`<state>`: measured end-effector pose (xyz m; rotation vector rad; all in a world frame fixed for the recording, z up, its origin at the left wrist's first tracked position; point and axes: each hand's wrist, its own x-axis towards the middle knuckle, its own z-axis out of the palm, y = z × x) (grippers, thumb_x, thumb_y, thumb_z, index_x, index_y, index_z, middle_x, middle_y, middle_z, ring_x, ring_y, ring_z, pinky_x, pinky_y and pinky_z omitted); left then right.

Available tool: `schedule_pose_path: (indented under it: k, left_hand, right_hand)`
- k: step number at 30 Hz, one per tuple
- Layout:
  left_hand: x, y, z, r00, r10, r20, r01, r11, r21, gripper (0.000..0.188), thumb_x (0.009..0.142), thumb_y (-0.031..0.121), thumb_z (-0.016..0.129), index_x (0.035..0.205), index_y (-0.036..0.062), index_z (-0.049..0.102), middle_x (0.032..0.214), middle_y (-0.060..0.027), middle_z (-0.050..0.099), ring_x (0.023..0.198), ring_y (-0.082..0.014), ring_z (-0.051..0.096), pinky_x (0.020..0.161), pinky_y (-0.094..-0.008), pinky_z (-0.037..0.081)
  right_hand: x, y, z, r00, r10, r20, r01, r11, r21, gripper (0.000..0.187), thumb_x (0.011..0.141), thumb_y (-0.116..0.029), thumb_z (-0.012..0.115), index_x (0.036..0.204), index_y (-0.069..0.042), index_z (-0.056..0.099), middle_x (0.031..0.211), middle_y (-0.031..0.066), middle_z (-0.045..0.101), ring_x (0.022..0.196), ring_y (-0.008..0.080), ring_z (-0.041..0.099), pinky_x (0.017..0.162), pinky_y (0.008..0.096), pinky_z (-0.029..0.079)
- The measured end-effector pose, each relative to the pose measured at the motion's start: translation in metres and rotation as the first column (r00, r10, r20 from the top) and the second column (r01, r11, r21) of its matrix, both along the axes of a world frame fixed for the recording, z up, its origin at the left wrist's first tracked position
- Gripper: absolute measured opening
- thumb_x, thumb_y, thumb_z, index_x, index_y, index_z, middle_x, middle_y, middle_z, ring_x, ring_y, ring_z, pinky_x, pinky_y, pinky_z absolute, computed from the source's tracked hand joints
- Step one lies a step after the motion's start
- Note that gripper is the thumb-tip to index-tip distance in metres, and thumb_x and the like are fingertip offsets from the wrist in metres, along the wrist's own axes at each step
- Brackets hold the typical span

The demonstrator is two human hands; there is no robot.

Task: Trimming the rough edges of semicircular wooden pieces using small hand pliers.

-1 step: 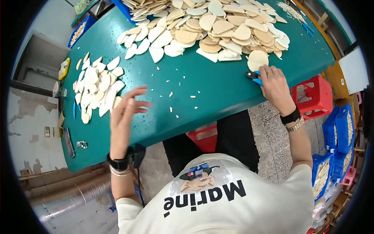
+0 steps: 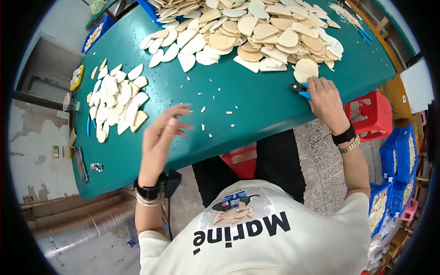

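My left hand [image 2: 165,134] hovers over the near left of the green table [image 2: 183,91], its fingers parted and nothing in them. To its left lies a small pile of cream, flat rounded pieces [image 2: 120,98]. At the right, my right hand [image 2: 324,97] is closed round the blue handles of a pair of nippers [image 2: 300,89], their dark jaws pointing left. Just beyond that hand rests a pale round flat piece [image 2: 305,69], at the near edge of a large heap of similar pieces [image 2: 261,34].
Small white scraps [image 2: 229,112] dot the middle of the tabletop. Blue-handled tools [image 2: 365,35] lie at the far right. A red stool [image 2: 373,117] and blue crates [image 2: 398,153] stand beside the table on the right. A phone-like dark slab [image 2: 81,165] lies at the left edge.
My left hand has moved a little to the right, away from the small pile. My right hand keeps its place with the nippers.
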<state>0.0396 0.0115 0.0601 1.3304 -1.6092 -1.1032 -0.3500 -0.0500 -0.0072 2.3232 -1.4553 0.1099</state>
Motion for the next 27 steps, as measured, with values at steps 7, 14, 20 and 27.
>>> schedule_pose_path:
  k: [7,14,20,27]
  left_hand:
    - [-0.053,0.006,-0.047,0.808,0.026,-0.588,0.332,0.804,0.493,0.045,0.103,0.035,0.04,0.115,-0.0053,0.057,0.105,-0.0182,0.065,0.073,-0.0224,0.067,0.06,-0.0288,0.056]
    - [-0.043,0.01,-0.055,0.547,0.085,-0.833,0.501,0.764,0.407,0.031,0.102,0.027,0.046,0.119,0.0017,0.05,0.105,-0.0144,0.066,0.076,-0.0217,0.069,0.055,-0.0291,0.058]
    - [-0.022,0.012,-0.054,0.757,0.05,-0.651,0.22,0.919,0.327,0.027,0.101,0.022,0.049,0.122,0.007,0.046,0.106,-0.015,0.066,0.082,-0.0209,0.07,0.06,-0.0279,0.058]
    - [-0.014,0.01,-0.057,0.811,0.033,-0.585,0.153,0.951,0.267,0.037,0.098,0.024,0.055,0.132,0.0097,0.045,0.106,-0.0131,0.067,0.085,-0.0216,0.07,0.062,-0.029,0.059]
  right_hand:
    - [0.041,0.011,0.022,0.826,0.406,0.39,-0.361,0.914,-0.187,0.035,0.071,-0.005,0.069,0.104,0.005,0.059,0.088,0.0161,0.065,0.076,0.0304,0.063,0.067,0.0383,0.052]
    - [0.127,0.031,0.038,0.448,0.848,0.281,-0.81,0.519,-0.274,0.033,0.077,-0.007,0.061,0.107,0.007,0.061,0.112,0.0207,0.064,0.088,0.0279,0.064,0.075,0.04,0.054]
    - [0.14,0.022,0.034,0.557,0.174,0.812,-0.523,0.833,0.18,0.034,0.074,-0.001,0.066,0.107,0.001,0.061,0.091,0.0172,0.063,0.079,0.0309,0.063,0.068,0.0391,0.049]
    - [0.159,0.015,0.039,0.686,0.239,0.687,-0.543,0.797,0.265,0.034,0.073,-0.002,0.064,0.106,0.002,0.06,0.088,0.0181,0.063,0.08,0.0339,0.06,0.071,0.0421,0.048]
